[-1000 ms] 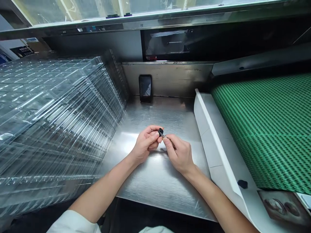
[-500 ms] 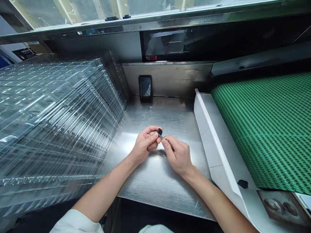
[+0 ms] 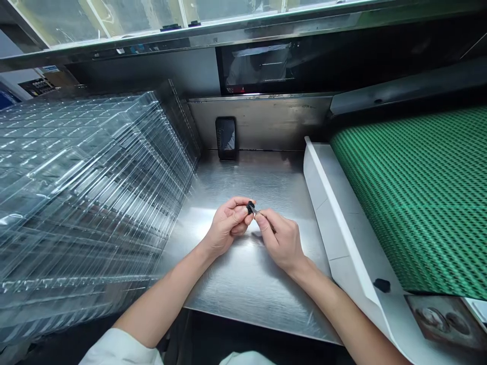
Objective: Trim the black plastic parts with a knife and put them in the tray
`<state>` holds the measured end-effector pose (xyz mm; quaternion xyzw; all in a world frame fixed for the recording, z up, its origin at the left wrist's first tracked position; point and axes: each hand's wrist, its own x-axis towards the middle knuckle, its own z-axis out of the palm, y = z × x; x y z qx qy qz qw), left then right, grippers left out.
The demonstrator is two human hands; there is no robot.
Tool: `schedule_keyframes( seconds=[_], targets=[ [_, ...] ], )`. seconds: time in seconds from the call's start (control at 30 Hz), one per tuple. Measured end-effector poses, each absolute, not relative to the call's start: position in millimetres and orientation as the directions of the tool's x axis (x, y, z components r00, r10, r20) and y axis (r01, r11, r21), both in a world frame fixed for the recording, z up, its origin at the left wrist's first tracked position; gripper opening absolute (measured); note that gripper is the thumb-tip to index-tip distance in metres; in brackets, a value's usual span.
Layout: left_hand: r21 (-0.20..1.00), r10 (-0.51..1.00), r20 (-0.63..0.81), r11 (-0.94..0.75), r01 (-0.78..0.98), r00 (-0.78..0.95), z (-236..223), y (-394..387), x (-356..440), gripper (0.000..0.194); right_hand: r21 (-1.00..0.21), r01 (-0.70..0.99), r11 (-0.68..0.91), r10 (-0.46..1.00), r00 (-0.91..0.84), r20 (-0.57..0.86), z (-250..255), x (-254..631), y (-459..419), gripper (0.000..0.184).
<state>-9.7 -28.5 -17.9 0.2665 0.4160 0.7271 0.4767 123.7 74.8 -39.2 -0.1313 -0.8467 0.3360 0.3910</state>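
Observation:
Between the fingertips of my left hand (image 3: pixel 228 225) is a small round black plastic part (image 3: pixel 250 207), its open face turned toward my other hand. My right hand (image 3: pixel 280 238) pinches a thin metal blade (image 3: pixel 255 211), whose tip meets the face of the black part; whether it goes inside I cannot tell. The rest of the blade's tool is hidden in my right fingers. Both hands are closed, close together above the brushed metal worktop (image 3: pixel 247 299).
Stacked clear plastic trays (image 3: pixel 95 167) fill the left. A dark phone-like object (image 3: pixel 226 138) leans on the back wall. At right, a white guard rail (image 3: pixel 335 213) borders a green conveyor belt (image 3: pixel 422 197), with a black knob (image 3: pixel 382 285) near its front.
The blade has swung from the lower edge of the black part up across its face. My right hand has shifted slightly right; my left hand stays nearly still.

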Motion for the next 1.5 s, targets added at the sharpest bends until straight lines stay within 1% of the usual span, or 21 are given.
schedule_keyframes(
  seconds=[0.23,0.5,0.6,0.67,0.77,0.9,1.03,1.17,1.3,1.4,1.43,1.5],
  targets=[
    [0.854,0.92,-0.002,-0.202,-0.479,-0.391,-18.1,-28.3,-10.9,0.041,-0.673,-0.048,0.738,0.483,-0.659,0.577,-38.1,123.7,74.9,0.027],
    [0.845,0.921,-0.023,-0.19,-0.499,-0.389,-19.9,-28.4,-11.8,0.045,-0.673,-0.06,0.737,0.468,-0.673,0.573,-37.8,123.8,75.5,0.026],
    [0.843,0.928,-0.011,-0.192,-0.503,-0.373,-19.0,-28.0,-12.2,0.041,-0.706,-0.034,0.707,0.521,-0.651,0.552,-37.9,123.4,77.0,0.026],
    [0.843,0.93,-0.01,-0.19,-0.503,-0.368,-18.4,-27.3,-11.5,0.04,-0.737,-0.055,0.674,0.555,-0.62,0.554,-36.5,123.1,77.4,0.027],
    [0.851,0.93,-0.024,-0.174,-0.496,-0.368,-19.4,-25.9,-9.3,0.041,-0.773,-0.098,0.627,0.598,-0.575,0.558,-33.7,122.1,76.8,0.024],
    [0.868,0.934,-0.031,-0.15,-0.473,-0.355,-24.4,-24.0,-7.0,0.044,-0.831,-0.098,0.548,0.659,-0.561,0.501,-33.7,120.2,75.7,0.021],
    [0.888,0.939,-0.024,-0.138,-0.439,-0.343,-25.9,-23.3,-6.5,0.045,-0.865,-0.118,0.488,0.667,-0.588,0.457,-36.4,119.0,75.4,0.026],
    [0.896,0.941,-0.031,-0.123,-0.427,-0.336,-24.2,-24.2,-7.3,0.04,-0.843,-0.122,0.524,0.642,-0.594,0.485,-36.9,119.0,74.4,0.026],
    [0.859,0.952,-0.084,-0.08,-0.505,-0.294,-25.4,-23.2,-8.9,0.036,-0.82,-0.118,0.56,0.631,-0.58,0.515,-34.3,120.1,73.5,0.024],
    [0.81,0.949,-0.107,-0.09,-0.58,-0.297,-26.1,-21.0,-10.6,0.031,-0.812,-0.119,0.571,0.655,-0.529,0.539,-32.2,121.5,73.3,0.025],
    [0.797,0.945,-0.112,-0.1,-0.595,-0.308,-25.9,-20.3,-11.2,0.03,-0.813,-0.12,0.57,0.665,-0.513,0.543,-32.0,121.8,73.2,0.022],
    [0.776,0.935,-0.123,-0.117,-0.619,-0.331,-24.9,-19.6,-12.6,0.03,-0.822,-0.13,0.554,0.676,-0.507,0.535,-32.3,122.0,72.9,0.009]
  ],
)
